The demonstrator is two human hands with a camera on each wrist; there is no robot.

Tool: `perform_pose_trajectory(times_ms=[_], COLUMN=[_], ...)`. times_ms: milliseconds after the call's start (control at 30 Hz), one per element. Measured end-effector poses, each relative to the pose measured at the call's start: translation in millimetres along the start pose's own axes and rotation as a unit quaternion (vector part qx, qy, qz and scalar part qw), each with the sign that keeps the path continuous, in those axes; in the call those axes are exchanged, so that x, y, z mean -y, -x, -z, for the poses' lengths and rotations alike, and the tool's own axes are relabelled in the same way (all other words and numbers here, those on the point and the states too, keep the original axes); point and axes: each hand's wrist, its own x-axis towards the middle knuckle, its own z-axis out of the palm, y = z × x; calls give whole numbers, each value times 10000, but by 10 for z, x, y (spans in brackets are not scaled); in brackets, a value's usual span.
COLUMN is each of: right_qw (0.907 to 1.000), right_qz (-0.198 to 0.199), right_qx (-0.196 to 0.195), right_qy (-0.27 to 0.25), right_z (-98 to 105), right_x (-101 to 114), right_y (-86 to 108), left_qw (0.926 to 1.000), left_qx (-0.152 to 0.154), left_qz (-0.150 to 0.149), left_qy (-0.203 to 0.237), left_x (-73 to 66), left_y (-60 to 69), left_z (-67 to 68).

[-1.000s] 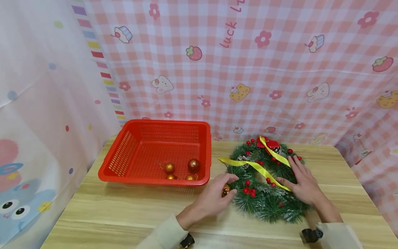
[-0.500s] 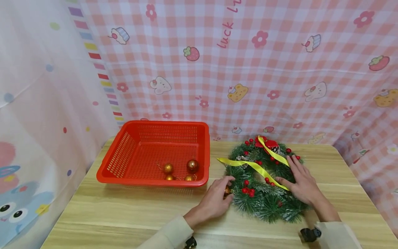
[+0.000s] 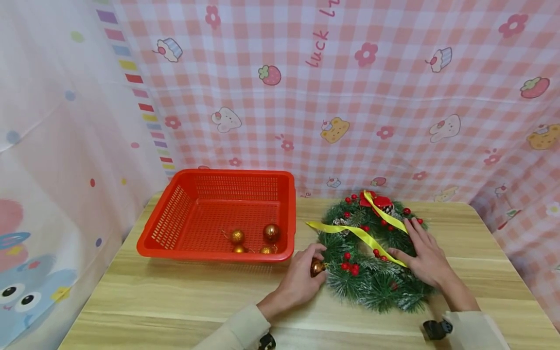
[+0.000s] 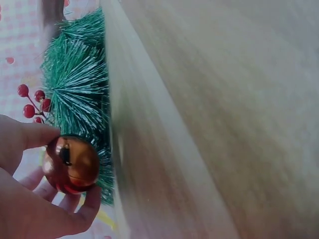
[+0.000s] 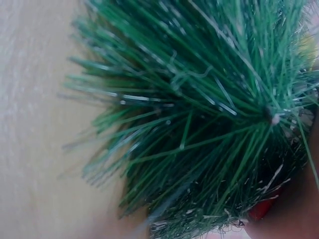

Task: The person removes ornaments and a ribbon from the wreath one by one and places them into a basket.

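A green wreath [image 3: 369, 284] with red berries, pinecones and frosted needles lies on the table. A yellow ribbon [image 3: 365, 236] is draped over it in two strips. At the wreath's left edge my left hand [image 3: 303, 277] holds a shiny copper-gold Christmas ball [image 3: 317, 267]. In the left wrist view the thumb lies on one side of the ball [image 4: 72, 164] and curled fingers on the other. My right hand [image 3: 426, 257] rests on the wreath's right side, its fingers extended over the ribbon. The right wrist view shows mostly green needles [image 5: 189, 99], with little of the hand.
A red perforated plastic basket [image 3: 150, 253] stands left of the wreath. Inside it lie several gold balls [image 3: 271, 233]. The wooden table [image 3: 175, 301] runs back to a pink checked curtain [image 3: 306, 107], and a white curtain [image 3: 52, 146] hangs at the left.
My left hand has moved slightly right, its fingers closing around the ball by the wreath. The ball shows more clearly now than half a second ago. My right hand stays in place.
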Motion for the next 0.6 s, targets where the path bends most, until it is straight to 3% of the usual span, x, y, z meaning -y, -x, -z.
perform_pose_trajectory(times_ms=[200, 333, 500, 600], right_qw=[10000, 10000, 10000, 10000], right_qz=[-30, -34, -38, -28], right_qx=[1, -4, -6, -8], right_qy=[2, -11, 5, -8], right_z=[1, 3, 0, -2], right_x=[4, 12, 15, 14], right_y=[3, 3, -2, -3], left_qw=[9991, 9955, 9779, 9674], left_qx=[-221, -115, 192, 237], left_qz=[-43, 43, 566, 926], left_qy=[363, 936, 2006, 2344], left_x=[-22, -43, -81, -95], left_y=[19, 21, 0, -13], left_z=[23, 18, 6, -4])
